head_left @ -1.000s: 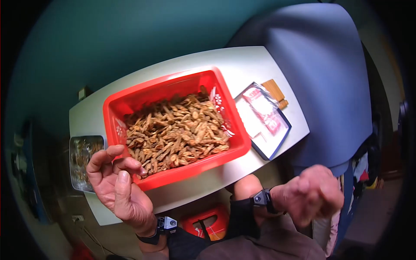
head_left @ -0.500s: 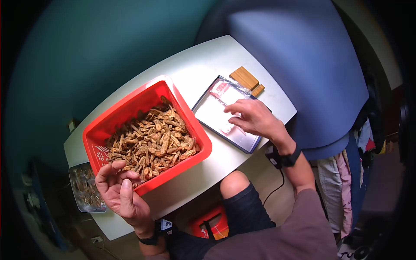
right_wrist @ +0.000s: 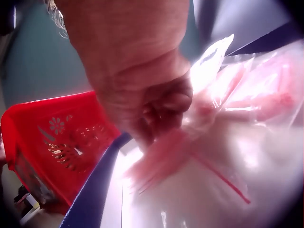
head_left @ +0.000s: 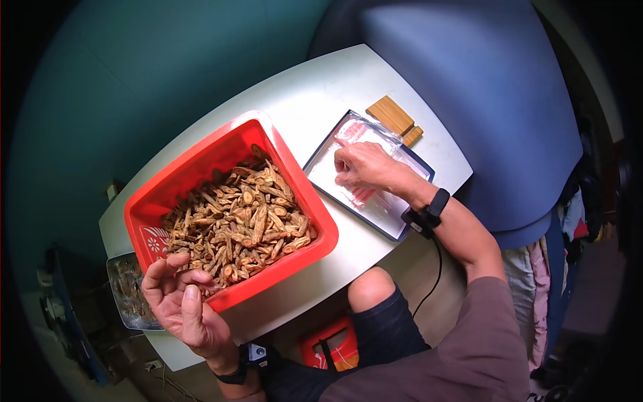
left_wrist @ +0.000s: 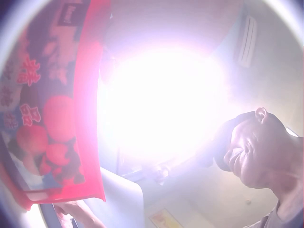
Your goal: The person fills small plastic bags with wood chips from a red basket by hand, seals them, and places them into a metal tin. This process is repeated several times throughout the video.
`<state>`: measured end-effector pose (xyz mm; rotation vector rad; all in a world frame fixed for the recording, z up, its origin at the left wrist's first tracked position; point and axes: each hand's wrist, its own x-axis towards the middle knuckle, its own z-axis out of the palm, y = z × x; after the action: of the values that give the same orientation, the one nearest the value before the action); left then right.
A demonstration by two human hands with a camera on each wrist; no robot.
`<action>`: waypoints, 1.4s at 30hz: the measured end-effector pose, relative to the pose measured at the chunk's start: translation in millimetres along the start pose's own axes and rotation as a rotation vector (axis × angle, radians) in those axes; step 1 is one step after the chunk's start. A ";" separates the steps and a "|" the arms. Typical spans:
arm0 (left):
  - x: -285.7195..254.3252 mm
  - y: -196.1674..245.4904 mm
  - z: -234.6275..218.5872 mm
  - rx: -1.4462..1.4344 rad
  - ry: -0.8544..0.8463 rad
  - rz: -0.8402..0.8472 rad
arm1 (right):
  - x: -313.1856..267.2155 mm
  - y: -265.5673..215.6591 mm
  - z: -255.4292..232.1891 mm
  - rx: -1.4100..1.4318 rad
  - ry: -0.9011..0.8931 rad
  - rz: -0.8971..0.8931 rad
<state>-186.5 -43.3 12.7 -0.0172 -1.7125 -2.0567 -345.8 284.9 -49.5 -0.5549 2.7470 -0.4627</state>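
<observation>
A red plastic basket [head_left: 323,246] on the white table holds a heap of brown, dried root-like slices [head_left: 244,218]. My left hand [head_left: 191,311] is at the basket's near left corner, palm up, fingers loosely bent, with nothing seen in its grasp. Over a shallow dark-edged box [head_left: 367,218] to the right, my right hand [head_left: 368,164] has its fingers curled down. In the right wrist view its thumb and fingers pinch a clear plastic bag [right_wrist: 161,159] with a red strip. Other clear bags [right_wrist: 266,88] lie in the box.
A wooden block [head_left: 390,115] stands behind the box. Left of the basket is a clear container [head_left: 127,285] with brown pieces. A large blue-grey covered panel [head_left: 495,120] borders the table's right side. Below sits a red stool [head_left: 315,352].
My right hand has swung from beside the table over to the box and its fingers have closed on a bag. The left hand has stayed by the basket's corner. The view has turned.
</observation>
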 end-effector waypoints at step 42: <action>3.1 18.4 -12.8 -0.089 0.051 0.033 | -23.1 2.4 -15.3 0.613 0.167 0.190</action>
<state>-179.3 -58.4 27.8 -0.0209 -1.5795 -2.0891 -331.6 300.5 -31.4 -0.1011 2.5648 -1.2783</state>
